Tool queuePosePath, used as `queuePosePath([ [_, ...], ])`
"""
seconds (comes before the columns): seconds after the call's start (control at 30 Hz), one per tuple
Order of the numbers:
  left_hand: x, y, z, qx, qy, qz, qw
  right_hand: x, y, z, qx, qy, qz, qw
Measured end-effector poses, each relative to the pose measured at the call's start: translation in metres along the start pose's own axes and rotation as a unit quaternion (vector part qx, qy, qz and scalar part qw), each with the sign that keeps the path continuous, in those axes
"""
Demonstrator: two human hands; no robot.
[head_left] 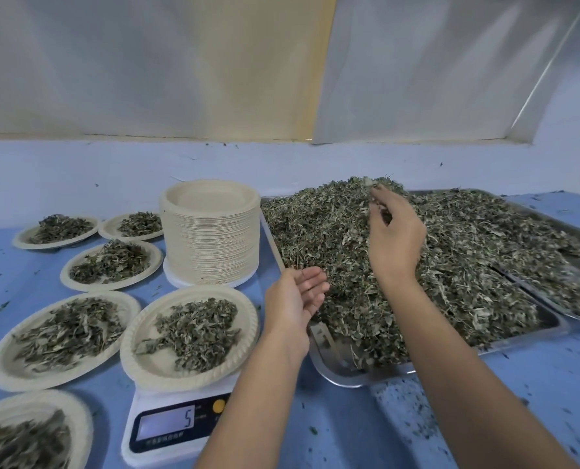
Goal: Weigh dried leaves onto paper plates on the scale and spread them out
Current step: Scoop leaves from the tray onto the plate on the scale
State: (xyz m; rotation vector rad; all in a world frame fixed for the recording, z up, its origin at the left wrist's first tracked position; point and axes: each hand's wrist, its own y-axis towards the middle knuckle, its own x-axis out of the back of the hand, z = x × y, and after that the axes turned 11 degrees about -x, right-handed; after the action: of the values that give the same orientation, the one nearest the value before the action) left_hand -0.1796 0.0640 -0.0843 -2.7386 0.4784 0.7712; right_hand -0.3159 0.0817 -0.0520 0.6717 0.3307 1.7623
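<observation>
Head view, weighing bench.

**Q:** Where are the dried leaves (315, 238)?

**A:** Heaped in a steel tray (349, 379) directly beneath the right hand (395, 235), whose curled fingers pinch a small tuft above the crest of the pile. One portion lies on the paper plate (136, 357) atop the scale (180, 426), down and to the left of that grip. The display reads 5.

**Q:** And the other hand?

**A:** The left hand (295, 296) hovers palm up, fingers relaxed and holding nothing. It is at the tray's near-left rim, between the grip and the plate.

**Q:** Which step is this?

**A:** Gathering leaves, most likely to top up the portion. The next move calls for carrying the tuft left to the plate, letting it fall lightly, checking the display, then spreading the leaves flat. Beyond the plate stand a stack of empty plates (211, 238) and, farther left, filled plates (1, 367).
</observation>
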Motion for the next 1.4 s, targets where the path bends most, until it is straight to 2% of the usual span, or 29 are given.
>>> queuePosePath([
  [0.13, 0.008, -0.001, -0.014, -0.007, -0.052, 0.007, 0.999, -0.001, -0.017, 0.027, -0.084, 0.172, 0.027, 0.981],
  [0.27, 0.033, -0.003, -0.042, -0.051, -0.104, 0.011, 0.993, -0.010, -0.050, 0.051, -0.136, 0.276, 0.120, 0.944],
  [0.4, 0.069, -0.008, -0.067, -0.089, -0.110, 0.003, 0.990, -0.026, -0.083, 0.072, -0.140, 0.298, 0.247, 0.911],
  [0.5, 0.092, -0.012, -0.080, -0.102, -0.114, 0.001, 0.988, -0.038, -0.102, 0.084, -0.149, 0.324, 0.349, 0.867],
  [0.6, 0.109, -0.012, -0.089, -0.114, -0.122, 0.002, 0.986, -0.049, -0.117, 0.089, -0.128, 0.295, 0.441, 0.838],
  [0.67, 0.118, -0.011, -0.091, -0.112, -0.128, 0.002, 0.985, -0.054, -0.125, 0.090, -0.111, 0.263, 0.472, 0.834],
  [0.77, 0.127, -0.009, -0.090, -0.097, -0.104, -0.009, 0.990, -0.061, -0.132, 0.087, -0.062, 0.189, 0.483, 0.853],
  [0.9, 0.125, -0.005, -0.088, -0.099, -0.078, -0.039, 0.991, -0.066, -0.141, 0.085, -0.013, 0.128, 0.510, 0.851],
  [1.13, 0.125, -0.004, -0.085, -0.053, -0.110, -0.078, 0.989, -0.072, -0.152, 0.083, 0.007, 0.161, 0.447, 0.880],
  [1.4, 0.126, -0.002, -0.085, -0.091, -0.115, -0.078, 0.986, -0.074, -0.155, 0.080, 0.058, 0.128, 0.420, 0.897],
])
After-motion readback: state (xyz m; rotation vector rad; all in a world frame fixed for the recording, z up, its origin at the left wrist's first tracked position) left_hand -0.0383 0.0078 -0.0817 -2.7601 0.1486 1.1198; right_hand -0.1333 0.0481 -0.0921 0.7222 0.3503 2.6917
